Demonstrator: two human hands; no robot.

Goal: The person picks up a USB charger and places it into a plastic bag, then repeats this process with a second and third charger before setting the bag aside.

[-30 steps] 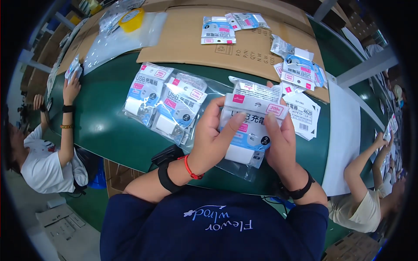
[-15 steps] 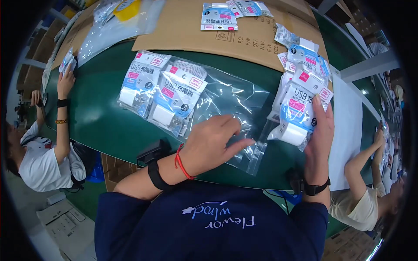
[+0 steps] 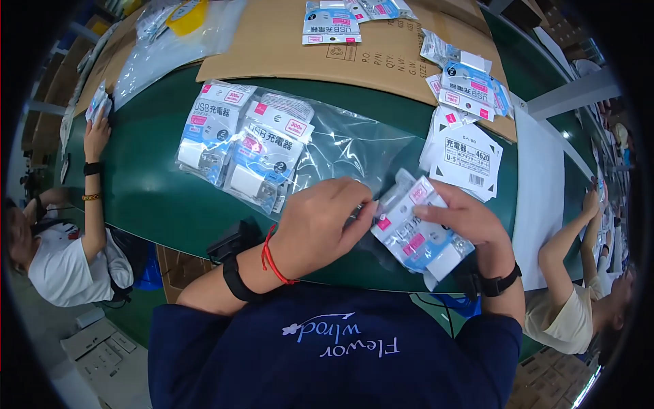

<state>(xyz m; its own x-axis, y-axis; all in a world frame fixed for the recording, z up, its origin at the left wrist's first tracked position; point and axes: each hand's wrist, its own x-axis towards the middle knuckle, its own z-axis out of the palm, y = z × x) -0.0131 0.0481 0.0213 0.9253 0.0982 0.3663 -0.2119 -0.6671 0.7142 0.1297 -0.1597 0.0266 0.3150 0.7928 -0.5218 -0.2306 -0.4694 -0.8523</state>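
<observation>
A large clear plastic bag (image 3: 361, 146) lies on the green table in front of me, with several charger packs (image 3: 269, 153) inside its left part. My left hand (image 3: 327, 217) is closed in a pinch at the bag's near right edge, its fingertips partly hidden. In my right hand (image 3: 466, 217) are charger packs (image 3: 415, 235), thumb on top, tilted over the table's near side close to the bag's edge. The top pack is white, blue and pink, with a white adapter showing; at least one more lies beneath it.
A stack of white printed labels (image 3: 470, 160) lies right of the bag. More charger packs (image 3: 470, 85) rest on the cardboard sheet (image 3: 272, 51) at the back. Yellow tape (image 3: 187, 17) sits on clear plastic at the far left. Co-workers sit at both sides.
My right hand has brought the charger packs left and nearer, beside the bag's edge, uncovering the label stack. My left thumb and fingers have drawn together on the bag.
</observation>
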